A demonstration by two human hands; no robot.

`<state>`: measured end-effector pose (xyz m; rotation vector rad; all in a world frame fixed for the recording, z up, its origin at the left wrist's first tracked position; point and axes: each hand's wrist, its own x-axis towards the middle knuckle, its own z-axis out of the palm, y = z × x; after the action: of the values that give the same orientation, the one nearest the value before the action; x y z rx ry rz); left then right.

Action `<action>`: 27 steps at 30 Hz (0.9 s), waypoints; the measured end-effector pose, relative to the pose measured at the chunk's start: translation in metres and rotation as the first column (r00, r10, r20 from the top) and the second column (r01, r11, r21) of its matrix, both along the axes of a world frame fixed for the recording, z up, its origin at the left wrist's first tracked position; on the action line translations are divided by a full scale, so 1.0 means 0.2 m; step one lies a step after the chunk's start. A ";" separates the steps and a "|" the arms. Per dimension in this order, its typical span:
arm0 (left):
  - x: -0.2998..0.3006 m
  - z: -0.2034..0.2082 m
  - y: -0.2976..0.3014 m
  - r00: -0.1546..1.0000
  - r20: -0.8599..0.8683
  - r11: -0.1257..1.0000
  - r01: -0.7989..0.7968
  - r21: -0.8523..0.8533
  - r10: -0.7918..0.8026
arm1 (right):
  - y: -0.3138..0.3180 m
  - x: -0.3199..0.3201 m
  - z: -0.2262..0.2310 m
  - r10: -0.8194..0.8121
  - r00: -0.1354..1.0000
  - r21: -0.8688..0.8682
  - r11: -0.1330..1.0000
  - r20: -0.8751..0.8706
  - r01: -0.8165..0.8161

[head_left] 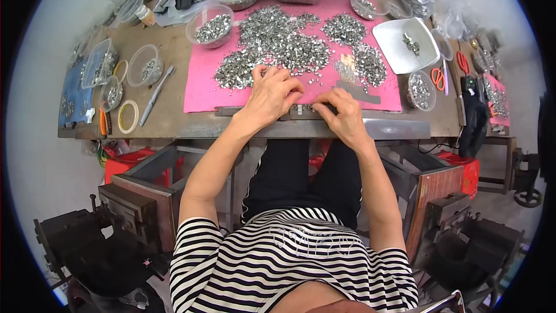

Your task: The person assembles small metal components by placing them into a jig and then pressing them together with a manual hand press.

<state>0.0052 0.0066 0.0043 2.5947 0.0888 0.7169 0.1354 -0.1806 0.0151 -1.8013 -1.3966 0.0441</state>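
Small silvery metal pieces lie heaped in a large pile (266, 26) on a pink mat (202, 81). My left hand (271, 95) is bent over the near edge of this pile, fingers curled; its fingertips are partly hidden. Along the mat's near edge runs a narrow dark metal bar (229, 111), with a few small metal pieces (300, 109) sitting in a row on it between my hands. My right hand (344, 115) is at the right end of that row, thumb and fingers drawn together. Whatever is between its fingertips is too small to make out.
Smaller heaps (344, 29) and thin flat strips (346, 69) lie on the mat's right. Clear tubs of metal pieces (211, 26) line the back. A white tray (385, 40), red-handled scissors (438, 79), a tape roll (128, 117) and a grey toothbrush (156, 95) flank the mat.
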 end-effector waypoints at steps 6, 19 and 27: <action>0.00 0.04 -0.14 0.997 0.075 0.999 -0.022 -0.030 0.025 | 0.12 0.14 -0.06 -0.186 0.983 -0.047 0.981 0.002 0.186; -0.05 -0.01 -0.25 0.992 0.119 0.990 -0.013 -0.138 0.029 | -0.04 -0.02 0.01 -0.074 0.997 -0.033 0.997 -0.008 0.074; -0.09 -0.03 -0.25 0.943 0.320 0.995 -0.076 -0.057 0.091 | -0.04 -0.03 -0.03 -0.076 0.997 0.033 0.997 0.034 0.075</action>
<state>-0.0125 -0.0435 -0.0014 2.4081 0.1123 1.1470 0.1299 -0.1890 0.0093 -1.8352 -1.3454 -0.0491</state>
